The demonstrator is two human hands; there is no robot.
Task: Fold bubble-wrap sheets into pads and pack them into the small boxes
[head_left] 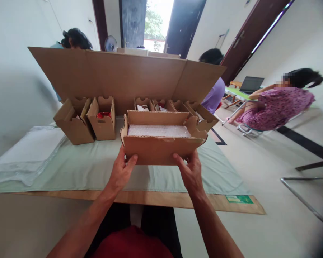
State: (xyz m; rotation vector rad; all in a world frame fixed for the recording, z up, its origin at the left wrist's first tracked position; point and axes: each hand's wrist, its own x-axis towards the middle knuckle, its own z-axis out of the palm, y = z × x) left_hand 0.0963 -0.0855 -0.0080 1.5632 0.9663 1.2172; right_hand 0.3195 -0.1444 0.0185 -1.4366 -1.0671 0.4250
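Between my two hands a long open-topped cardboard box (161,148) is held up above the cloth. Clear bubble wrap (158,131) lies inside it; what the wrap covers I cannot make out. My left hand (123,166) grips the box's lower left end, thumb on the front wall. At the lower right end, my right hand (190,168) grips it the same way, its other fingers partly hidden beneath. Behind the box stand more narrow cardboard bins, among them a bin (103,123) with something red inside and a tilted bin (75,125) at its left.
A tall cardboard panel (129,79) rises behind the bins. Clear plastic bags (29,150) are stacked on the left of the pale green tablecloth (215,175). Several people sit beyond; one person (280,104) at right is near a laptop (251,84).
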